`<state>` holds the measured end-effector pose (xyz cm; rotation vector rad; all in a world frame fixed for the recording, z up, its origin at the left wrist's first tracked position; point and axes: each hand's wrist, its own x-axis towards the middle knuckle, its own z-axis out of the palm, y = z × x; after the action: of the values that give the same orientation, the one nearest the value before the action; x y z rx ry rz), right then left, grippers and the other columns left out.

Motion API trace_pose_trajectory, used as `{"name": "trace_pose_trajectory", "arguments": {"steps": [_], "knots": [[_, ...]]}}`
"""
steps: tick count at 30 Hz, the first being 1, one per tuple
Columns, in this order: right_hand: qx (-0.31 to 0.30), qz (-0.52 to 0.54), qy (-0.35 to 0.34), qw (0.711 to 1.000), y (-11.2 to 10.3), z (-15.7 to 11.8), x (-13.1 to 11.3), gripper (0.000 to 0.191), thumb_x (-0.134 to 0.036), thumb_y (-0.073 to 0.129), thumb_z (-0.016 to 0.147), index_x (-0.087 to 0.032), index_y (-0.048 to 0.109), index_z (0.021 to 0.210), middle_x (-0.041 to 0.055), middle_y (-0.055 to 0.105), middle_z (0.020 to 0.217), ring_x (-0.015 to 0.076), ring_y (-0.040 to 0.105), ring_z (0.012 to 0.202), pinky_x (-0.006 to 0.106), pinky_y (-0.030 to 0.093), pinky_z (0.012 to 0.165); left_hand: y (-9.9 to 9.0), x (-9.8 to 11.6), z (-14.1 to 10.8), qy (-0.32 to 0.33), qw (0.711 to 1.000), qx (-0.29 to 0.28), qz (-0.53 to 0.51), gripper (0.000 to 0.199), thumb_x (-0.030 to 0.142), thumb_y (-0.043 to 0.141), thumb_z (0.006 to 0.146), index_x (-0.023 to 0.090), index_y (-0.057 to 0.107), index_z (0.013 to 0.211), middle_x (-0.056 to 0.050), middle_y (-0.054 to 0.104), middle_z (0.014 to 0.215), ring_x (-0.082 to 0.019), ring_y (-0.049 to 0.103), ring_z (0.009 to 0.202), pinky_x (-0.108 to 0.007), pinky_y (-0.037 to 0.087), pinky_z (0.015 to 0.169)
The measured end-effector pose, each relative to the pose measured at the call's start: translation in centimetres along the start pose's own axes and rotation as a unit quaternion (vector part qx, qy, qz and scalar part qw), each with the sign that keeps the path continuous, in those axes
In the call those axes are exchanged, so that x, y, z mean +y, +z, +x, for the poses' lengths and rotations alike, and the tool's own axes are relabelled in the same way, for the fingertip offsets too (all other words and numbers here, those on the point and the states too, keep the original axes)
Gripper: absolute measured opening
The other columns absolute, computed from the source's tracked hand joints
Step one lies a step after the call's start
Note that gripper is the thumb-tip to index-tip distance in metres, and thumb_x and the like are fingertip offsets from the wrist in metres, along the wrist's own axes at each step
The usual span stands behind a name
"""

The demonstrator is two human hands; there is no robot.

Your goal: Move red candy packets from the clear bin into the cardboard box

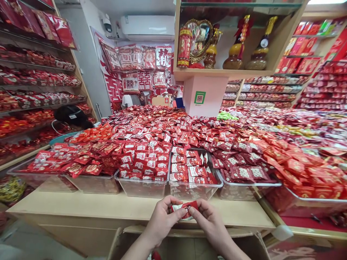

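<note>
Between both hands is a small red-and-white wrapped packet (187, 207) with a printed picture on it; its contents do not show. My left hand (166, 216) pinches its left end with thumb and fingers. At the other end, my right hand (207, 218) grips it the same way, thumb on the front. Just beyond the hands stands a clear plastic bin (195, 187) holding similar red-and-white packets (197, 171) in rows. Below the hands an open cardboard box (187, 233) is partly hidden by my forearms, with something red near its bottom.
More clear bins (143, 187) of red packets line the wooden counter (89, 206). Maroon packets (249, 173) and orange-red packets (306, 173) lie to the right. A person's dark-haired head (72, 115) is low at the left. A display cabinet (225, 73) overhangs the heaps.
</note>
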<state>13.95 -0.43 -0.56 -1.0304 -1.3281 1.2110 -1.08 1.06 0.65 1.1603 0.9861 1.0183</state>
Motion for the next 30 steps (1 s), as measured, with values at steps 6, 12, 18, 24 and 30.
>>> {"name": "trace_pose_trajectory", "arguments": {"steps": [6,12,18,24,30], "knots": [[-0.009,0.007,0.009,1.0,-0.2,0.1,0.1,0.026,-0.041,0.055,0.072,-0.015,0.052,0.07,0.0026,0.058,0.066,0.0138,0.053,0.064,0.026,0.042,0.06,-0.1,-0.2,0.1,0.002,1.0,0.01,-0.001,0.024,0.03,0.068,0.062,0.015,0.057,0.076,0.002,0.06,0.059,-0.01,0.051,0.055,-0.02,0.038,0.052],[-0.002,0.036,0.014,0.999,-1.0,0.4,-1.0,0.038,-0.04,0.058,0.07,-0.018,0.043,0.098,0.0038,0.062,0.073,0.0157,0.057,0.066,0.028,0.044,0.06,0.0,-0.1,0.1,0.011,0.998,0.008,-0.057,0.027,0.035,0.06,0.07,0.016,0.053,0.089,0.0,0.06,0.067,-0.011,0.053,0.057,-0.021,0.04,0.051],[0.082,-0.099,-0.047,0.991,-2.9,6.5,-4.7,0.025,-0.033,0.057,0.069,-0.016,0.049,0.085,0.0034,0.058,0.072,0.0157,0.055,0.068,0.027,0.043,0.062,-0.2,-0.3,0.3,0.01,0.998,-0.016,-0.065,0.021,0.029,0.056,0.074,0.016,0.05,0.089,-0.001,0.06,0.069,-0.011,0.056,0.06,-0.023,0.042,0.053],[0.002,-0.281,0.023,0.959,-1.9,10.7,-4.5,0.02,-0.021,0.058,0.063,-0.015,0.057,0.082,0.0016,0.058,0.071,0.0131,0.052,0.062,0.025,0.04,0.057,-0.2,-0.2,0.1,-0.006,0.998,-0.021,-0.062,0.02,0.03,0.059,0.07,0.016,0.052,0.083,0.0,0.061,0.067,-0.012,0.057,0.058,-0.023,0.042,0.053],[-0.03,-0.398,-0.014,0.917,-1.9,10.2,-4.5,0.015,-0.023,0.061,0.06,-0.017,0.062,0.073,0.0026,0.06,0.079,0.0138,0.052,0.064,0.026,0.038,0.061,-0.1,-0.2,0.1,-0.007,0.998,-0.032,-0.051,0.019,0.031,0.059,0.069,0.016,0.054,0.078,0.0,0.061,0.064,-0.012,0.057,0.057,-0.023,0.041,0.053]]}}
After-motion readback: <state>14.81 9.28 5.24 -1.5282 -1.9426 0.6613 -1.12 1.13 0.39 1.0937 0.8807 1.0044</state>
